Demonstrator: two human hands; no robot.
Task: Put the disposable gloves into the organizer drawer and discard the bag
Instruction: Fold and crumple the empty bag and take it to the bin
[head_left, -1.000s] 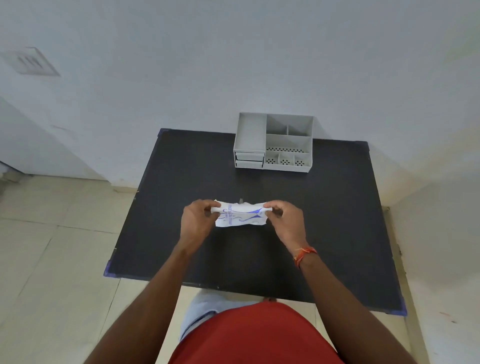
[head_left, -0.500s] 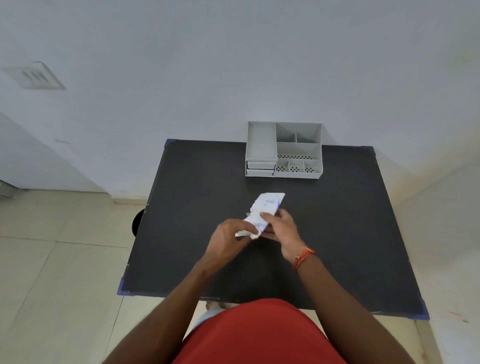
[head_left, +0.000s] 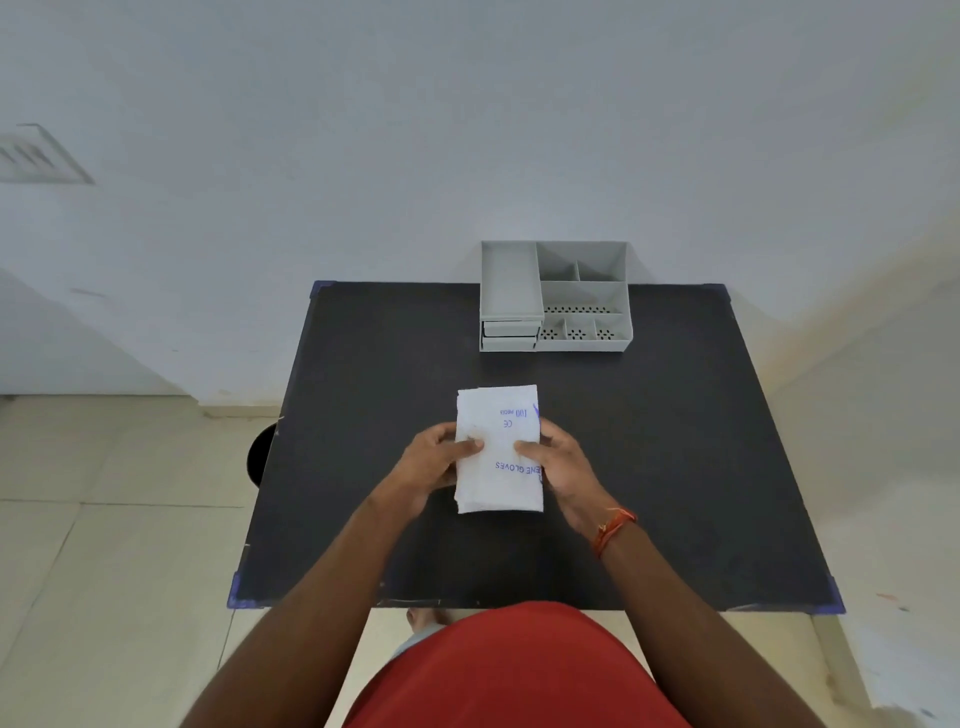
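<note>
A white bag of disposable gloves (head_left: 498, 447) with blue print lies lengthwise above the middle of the black table (head_left: 363, 415). My left hand (head_left: 434, 465) grips its left edge, thumb on top. My right hand (head_left: 558, 460) grips its right edge the same way. The grey organizer (head_left: 556, 296) stands at the table's far edge against the wall; its two small drawers (head_left: 509, 335) at the lower left are shut. The gloves themselves are hidden inside the bag.
A dark round bin (head_left: 258, 460) peeks out on the floor beside the table's left edge. White wall behind the table, tiled floor to the left. Blue tape marks the table corners.
The bag was stretched sideways between my hands, then turned; now it points away from me, flat side up, held at both long edges. The view has shifted closer.
</note>
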